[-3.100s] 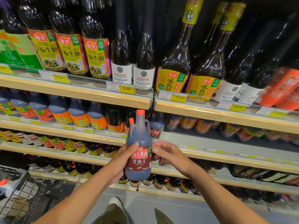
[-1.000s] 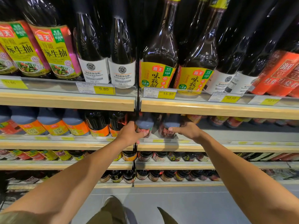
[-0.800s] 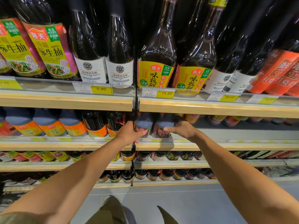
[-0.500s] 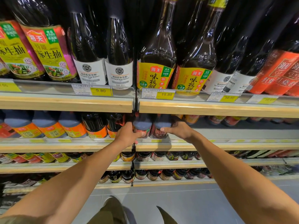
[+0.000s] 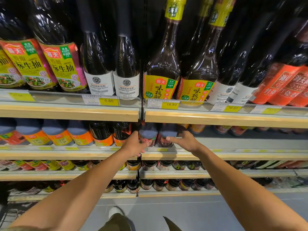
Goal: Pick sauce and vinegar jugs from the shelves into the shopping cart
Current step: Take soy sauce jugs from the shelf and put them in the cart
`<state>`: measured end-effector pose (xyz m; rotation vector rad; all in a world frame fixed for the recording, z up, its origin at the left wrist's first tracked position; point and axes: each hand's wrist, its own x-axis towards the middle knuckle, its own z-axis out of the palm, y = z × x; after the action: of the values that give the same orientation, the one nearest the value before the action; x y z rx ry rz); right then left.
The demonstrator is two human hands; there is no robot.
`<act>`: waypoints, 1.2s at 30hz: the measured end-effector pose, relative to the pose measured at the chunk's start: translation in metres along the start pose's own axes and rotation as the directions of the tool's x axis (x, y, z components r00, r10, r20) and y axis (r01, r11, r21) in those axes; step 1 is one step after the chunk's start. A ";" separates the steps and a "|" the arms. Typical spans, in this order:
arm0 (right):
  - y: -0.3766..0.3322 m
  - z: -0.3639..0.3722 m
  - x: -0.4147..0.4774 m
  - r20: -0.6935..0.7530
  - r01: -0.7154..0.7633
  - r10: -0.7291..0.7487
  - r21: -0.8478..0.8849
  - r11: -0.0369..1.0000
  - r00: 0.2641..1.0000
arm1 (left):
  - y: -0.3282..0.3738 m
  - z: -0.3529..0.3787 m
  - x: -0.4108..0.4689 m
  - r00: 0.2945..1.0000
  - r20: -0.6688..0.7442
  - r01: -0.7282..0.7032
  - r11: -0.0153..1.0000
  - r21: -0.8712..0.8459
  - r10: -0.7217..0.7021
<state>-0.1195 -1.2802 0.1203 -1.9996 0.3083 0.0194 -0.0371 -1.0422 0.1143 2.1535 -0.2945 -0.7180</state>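
Note:
Two dark soy sauce jugs with red labels stand side by side on the second shelf (image 5: 233, 144), just right of the shelf divider. My left hand (image 5: 134, 145) wraps the left side of the left jug (image 5: 148, 135). My right hand (image 5: 185, 140) holds the right jug (image 5: 167, 135), thumb across its front and fingers behind its right side. Both jugs rest on the shelf, their tops hidden under the shelf above. A corner of the wire shopping cart (image 5: 10, 215) shows at the bottom left.
Tall soy sauce bottles (image 5: 160, 67) fill the top shelf above yellow price tags (image 5: 170, 104). Orange-labelled jugs (image 5: 56, 135) line the second shelf to the left. Lower shelves hold small dark bottles (image 5: 150, 165). My shoe (image 5: 115, 211) stands on the grey floor.
Three seconds ago both hands held one jug in front of the shelves; it now stands on the second shelf. Over the last second the hands have stayed on the two jugs.

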 end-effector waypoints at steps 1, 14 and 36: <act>-0.004 -0.002 -0.005 0.001 -0.006 0.006 -0.005 1.000 1.000 | 0.002 0.000 -0.004 1.000 -0.008 -0.003 1.000 0.002 0.003; -0.022 -0.004 -0.086 -0.028 0.001 -0.013 -0.405 0.914 1.000 | -0.008 0.012 -0.102 0.970 -0.159 -0.120 0.932 0.341 0.183; -0.166 0.238 -0.161 0.261 0.475 -0.560 -0.836 0.276 0.786 | -0.205 -0.143 -0.334 0.761 -0.572 0.333 0.572 0.749 0.306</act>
<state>-0.2081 -0.9678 0.1876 -3.0847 -0.4736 -0.4262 -0.2308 -0.6755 0.1565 3.1517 -0.2480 0.3615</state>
